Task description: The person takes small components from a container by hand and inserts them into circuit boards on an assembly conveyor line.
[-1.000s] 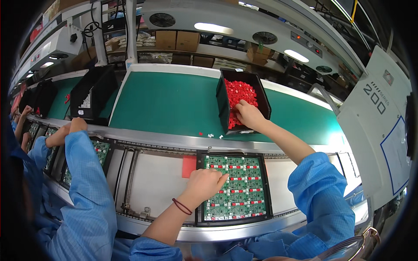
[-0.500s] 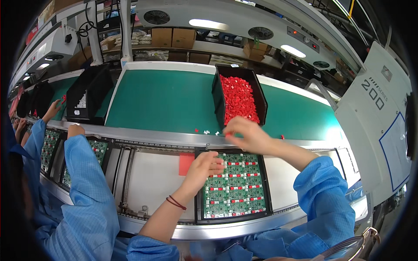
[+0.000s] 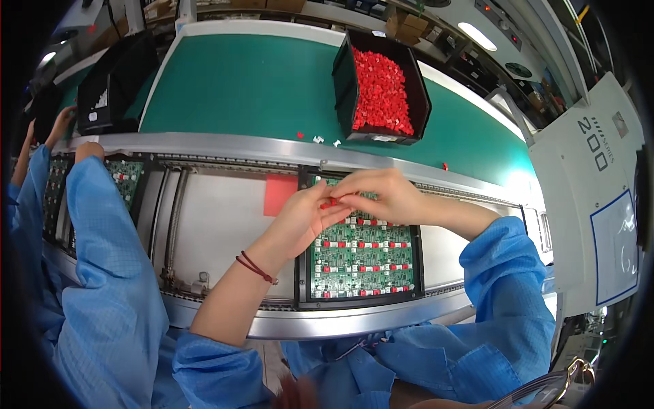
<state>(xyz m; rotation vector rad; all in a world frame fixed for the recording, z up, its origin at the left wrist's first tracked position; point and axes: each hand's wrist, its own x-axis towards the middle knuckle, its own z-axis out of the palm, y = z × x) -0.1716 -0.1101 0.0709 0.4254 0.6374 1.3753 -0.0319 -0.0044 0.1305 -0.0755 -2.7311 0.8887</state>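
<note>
Both hands meet over the top edge of the green circuit board panel (image 3: 360,255), which sits in a black frame on the conveyor track. Left hand (image 3: 300,221) and right hand (image 3: 381,196) touch at the fingertips, pinched together on a small red part (image 3: 332,202); the part is mostly hidden by fingers, only a bit of red shows. A dark cord bracelet (image 3: 257,266) is on the left wrist.

Around: a black bin (image 3: 411,75) full of red parts stands on the green belt (image 3: 245,88) just behind the panel, well within arm's reach past the metal rail (image 3: 204,145). A few loose red and white bits (image 3: 325,140) lie on the belt near the bin's front. A red tag (image 3: 279,193) lies on the white tray surface just left of the hands. The board already carries rows of red parts.

Far left, another person's blue sleeve (image 3: 102,259) reaches to a second circuit board (image 3: 124,178); behind it is another black bin (image 3: 112,85). That arm is well apart from the hands.

Room: bare white surface between the two boards; the belt left of the red bin is open. The rail runs between board and bin. To the right, a white machine cover (image 3: 593,198) closes off that side. The person's own blue sleeves (image 3: 507,293) crowd the lower edge.
</note>
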